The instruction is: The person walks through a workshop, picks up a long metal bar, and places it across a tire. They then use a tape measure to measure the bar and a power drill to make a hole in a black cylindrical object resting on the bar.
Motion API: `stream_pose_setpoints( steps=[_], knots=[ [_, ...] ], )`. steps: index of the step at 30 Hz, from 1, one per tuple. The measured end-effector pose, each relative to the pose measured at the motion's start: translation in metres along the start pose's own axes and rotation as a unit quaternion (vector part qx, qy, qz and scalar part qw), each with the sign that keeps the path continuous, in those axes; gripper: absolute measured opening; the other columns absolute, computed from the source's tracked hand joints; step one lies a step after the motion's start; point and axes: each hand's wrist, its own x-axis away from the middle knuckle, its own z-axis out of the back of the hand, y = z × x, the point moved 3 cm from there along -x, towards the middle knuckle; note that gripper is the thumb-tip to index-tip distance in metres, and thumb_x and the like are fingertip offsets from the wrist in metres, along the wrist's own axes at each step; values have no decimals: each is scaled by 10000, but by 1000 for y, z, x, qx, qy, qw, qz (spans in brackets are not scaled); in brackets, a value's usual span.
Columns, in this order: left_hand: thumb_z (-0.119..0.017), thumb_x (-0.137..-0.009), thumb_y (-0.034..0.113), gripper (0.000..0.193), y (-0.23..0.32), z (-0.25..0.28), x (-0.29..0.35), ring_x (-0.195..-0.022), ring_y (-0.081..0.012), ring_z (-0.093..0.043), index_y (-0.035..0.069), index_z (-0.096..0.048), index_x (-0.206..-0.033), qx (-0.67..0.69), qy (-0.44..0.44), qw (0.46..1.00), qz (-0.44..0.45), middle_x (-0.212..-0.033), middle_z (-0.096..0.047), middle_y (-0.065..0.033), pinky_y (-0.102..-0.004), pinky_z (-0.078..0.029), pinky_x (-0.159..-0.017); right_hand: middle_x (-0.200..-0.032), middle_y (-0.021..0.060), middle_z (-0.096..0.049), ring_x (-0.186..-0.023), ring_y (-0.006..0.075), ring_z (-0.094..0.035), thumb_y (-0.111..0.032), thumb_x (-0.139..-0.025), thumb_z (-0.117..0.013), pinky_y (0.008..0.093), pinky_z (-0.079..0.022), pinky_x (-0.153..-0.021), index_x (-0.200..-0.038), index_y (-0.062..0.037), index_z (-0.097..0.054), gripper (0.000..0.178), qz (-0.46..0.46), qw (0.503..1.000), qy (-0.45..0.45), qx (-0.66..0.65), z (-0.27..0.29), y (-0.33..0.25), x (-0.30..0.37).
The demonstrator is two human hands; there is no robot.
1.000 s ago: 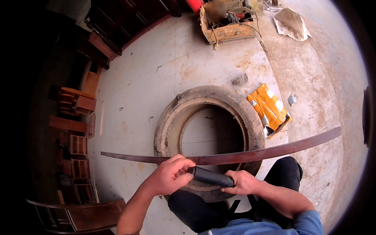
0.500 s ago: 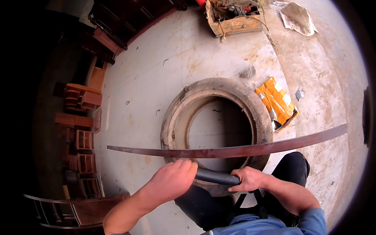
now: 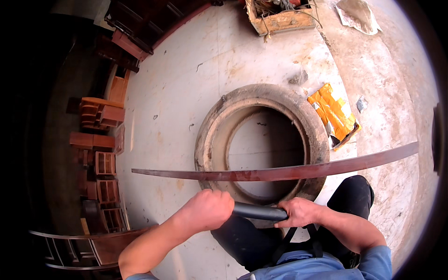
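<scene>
My left hand [image 3: 208, 210] is closed round the left end of a smooth black tube [image 3: 259, 211]. On the tube's other end, my right hand [image 3: 298, 212] grips with the thumb along it. Just beyond both hands, a long reddish-brown wooden strip [image 3: 275, 174] runs from left to right across the near part of a dusty tyre [image 3: 212, 109]. The tyre lies flat on the floor, its open middle showing. What the strip rests on cannot be fully made out.
An orange plastic-wrapped package [image 3: 332, 113] sits by the tyre's right side. Farther off stand a wooden crate [image 3: 282, 25] of odds and ends and a pale sack [image 3: 357, 17]. Brown wooden furniture [image 3: 107, 191] lines the left, with a ladder-like wooden frame [image 3: 112, 246] at near left.
The tyre, strip and package sit slightly higher in the picture as the view shifts. My hands keep their grip on the black tube, now a little farther from the strip.
</scene>
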Motion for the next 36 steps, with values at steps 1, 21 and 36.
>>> stream_pose_setpoints(
  steps=[1,21,36],
  knots=[
    [-648,-729,90,117,-2,-4,0,-548,-224,-595,70,-547,-674,17,-2,1000,-3,-646,-509,-76,-359,-490,-475,-888,235,-720,-888,407,-700,-454,-846,-740,461,-549,-844,-1187,-8,-679,565,-7,1000,-8,-2,-2,-1,0],
    [-621,-582,159,153,-10,10,-13,-475,-361,-600,15,-577,-553,158,-55,986,2,-561,-586,-176,-447,-510,-468,-848,155,-672,-785,366,-688,-350,-842,-746,484,-558,-666,-985,-67,-590,353,44,963,190,186,-13,1,7],
    [-759,-846,202,462,-30,36,12,-869,-249,-688,78,-630,-1272,429,3,868,250,-1061,-684,-108,-377,-563,-751,-777,204,-692,-754,388,-701,-430,-818,-792,472,-567,-699,-1011,18,-636,512,6,979,200,46,-2,-2,1]
  ],
)
